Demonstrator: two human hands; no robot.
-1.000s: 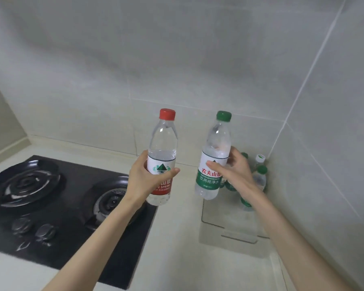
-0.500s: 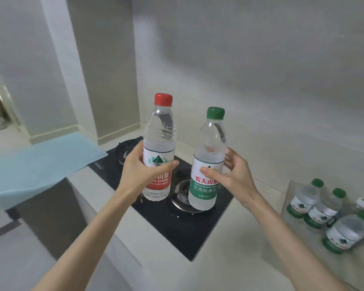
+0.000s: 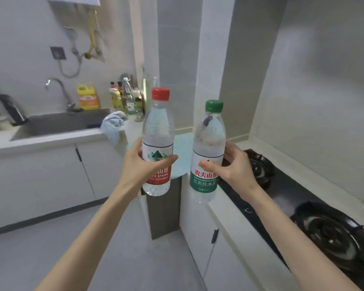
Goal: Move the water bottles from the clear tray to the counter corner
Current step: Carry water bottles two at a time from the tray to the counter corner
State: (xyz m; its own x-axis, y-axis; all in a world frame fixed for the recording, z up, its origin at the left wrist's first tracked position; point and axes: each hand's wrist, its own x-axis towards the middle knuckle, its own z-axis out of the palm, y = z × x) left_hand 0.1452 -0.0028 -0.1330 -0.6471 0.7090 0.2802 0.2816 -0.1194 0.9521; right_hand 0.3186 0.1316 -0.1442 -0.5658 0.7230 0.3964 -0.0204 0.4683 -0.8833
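My left hand (image 3: 141,166) grips a red-capped water bottle (image 3: 158,131) with a red and white label, held upright in the air. My right hand (image 3: 232,166) grips a green-capped water bottle (image 3: 209,135) with a green and white label, also upright, just to the right of the first. Both bottles hover in front of the counter corner (image 3: 183,143), which carries a light blue mat. The clear tray is out of view.
A black gas hob (image 3: 315,217) with two burners lies along the counter on the right. To the left are a sink (image 3: 61,124) with a tap (image 3: 59,89), a yellow detergent jug (image 3: 88,97), several condiment bottles (image 3: 124,97) and a blue cloth (image 3: 114,124).
My view has swung left, away from the tray and its remaining bottles, which have left the frame. Both hands carried their bottles along; the sink and corner counter have come into view.
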